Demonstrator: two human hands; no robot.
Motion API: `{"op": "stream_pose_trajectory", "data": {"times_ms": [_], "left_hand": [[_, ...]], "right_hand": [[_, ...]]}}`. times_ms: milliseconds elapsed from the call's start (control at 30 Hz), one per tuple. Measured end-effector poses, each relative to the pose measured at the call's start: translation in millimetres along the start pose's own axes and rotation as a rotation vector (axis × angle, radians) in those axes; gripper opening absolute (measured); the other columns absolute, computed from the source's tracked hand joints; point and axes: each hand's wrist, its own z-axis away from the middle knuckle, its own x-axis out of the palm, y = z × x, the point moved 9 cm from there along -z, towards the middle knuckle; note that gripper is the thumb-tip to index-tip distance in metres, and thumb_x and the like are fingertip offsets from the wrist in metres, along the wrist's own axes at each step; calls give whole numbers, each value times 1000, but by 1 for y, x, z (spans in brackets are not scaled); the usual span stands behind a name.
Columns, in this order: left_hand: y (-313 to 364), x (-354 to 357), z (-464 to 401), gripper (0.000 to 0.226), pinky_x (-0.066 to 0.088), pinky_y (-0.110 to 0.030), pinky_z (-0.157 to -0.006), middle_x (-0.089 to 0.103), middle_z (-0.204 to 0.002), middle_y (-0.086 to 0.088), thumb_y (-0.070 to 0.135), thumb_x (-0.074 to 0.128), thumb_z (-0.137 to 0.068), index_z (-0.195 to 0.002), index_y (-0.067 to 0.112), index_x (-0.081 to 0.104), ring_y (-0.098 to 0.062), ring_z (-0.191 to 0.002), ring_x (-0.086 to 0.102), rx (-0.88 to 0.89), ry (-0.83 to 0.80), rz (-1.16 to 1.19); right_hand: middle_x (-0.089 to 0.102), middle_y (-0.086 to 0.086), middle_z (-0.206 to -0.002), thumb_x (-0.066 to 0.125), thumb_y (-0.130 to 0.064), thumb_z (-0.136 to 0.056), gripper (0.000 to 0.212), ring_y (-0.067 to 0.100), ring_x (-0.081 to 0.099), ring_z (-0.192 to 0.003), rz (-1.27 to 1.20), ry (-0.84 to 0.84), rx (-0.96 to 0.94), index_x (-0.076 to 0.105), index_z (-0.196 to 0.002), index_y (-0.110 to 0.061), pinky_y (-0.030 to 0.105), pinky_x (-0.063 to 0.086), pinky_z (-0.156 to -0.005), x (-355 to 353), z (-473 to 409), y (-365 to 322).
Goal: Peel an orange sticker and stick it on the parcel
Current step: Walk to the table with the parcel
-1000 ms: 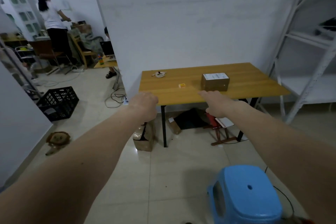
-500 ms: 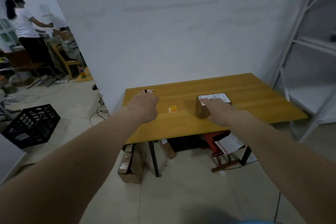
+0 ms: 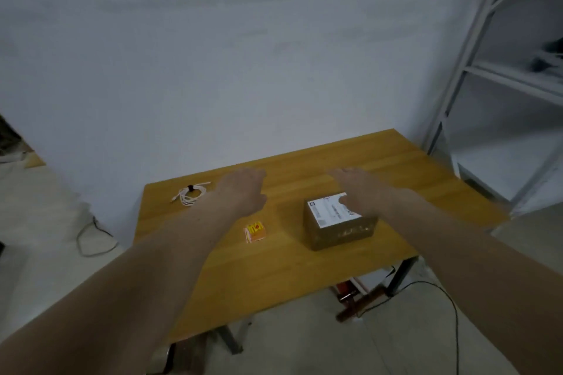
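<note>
A small stack of orange stickers [image 3: 255, 231] lies on the wooden table [image 3: 274, 277], left of a brown cardboard parcel [image 3: 339, 225] with a white shipping label on top. My left hand [image 3: 242, 190] hovers over the table just beyond the stickers, fingers loose and holding nothing. Stretched out flat above the parcel's far right corner is my right hand [image 3: 359, 187], empty too, covering part of the label.
A coiled white cable [image 3: 190, 193] rests at the table's far left corner. A white metal shelf rack [image 3: 493, 76] stands to the right. Cables trail on the floor, and a red-and-wood object [image 3: 350, 298] sits under the table. The white wall runs behind the table.
I have come closer to the table, and both arms have reached forward over it. My right hand is now over the parcel and my left past the stickers.
</note>
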Motion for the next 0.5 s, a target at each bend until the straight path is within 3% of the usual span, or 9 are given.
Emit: {"op": "stream_pose_trajectory", "data": {"times_ms": [133, 500], "left_hand": [[14, 9, -59, 53, 38, -39, -102, 41, -144, -6, 30, 52, -91, -139, 18, 35, -27, -131, 39, 59, -30, 29], [66, 2, -154, 50, 34, -38, -107, 38, -146, -6, 33, 48, -94, -140, 19, 34, -25, -134, 33, 132, 32, 111]], "right_hand": [[35, 6, -152, 51, -5, -92, 69, 28, 35, -136, 35, 18, 26, 17, -150, -23, 37, 39, -100, -15, -34, 28], [31, 5, -154, 50, -17, -95, 60, 26, 35, -137, 46, -78, -89, 22, -149, -21, 39, 37, -107, -16, -111, 97]]}}
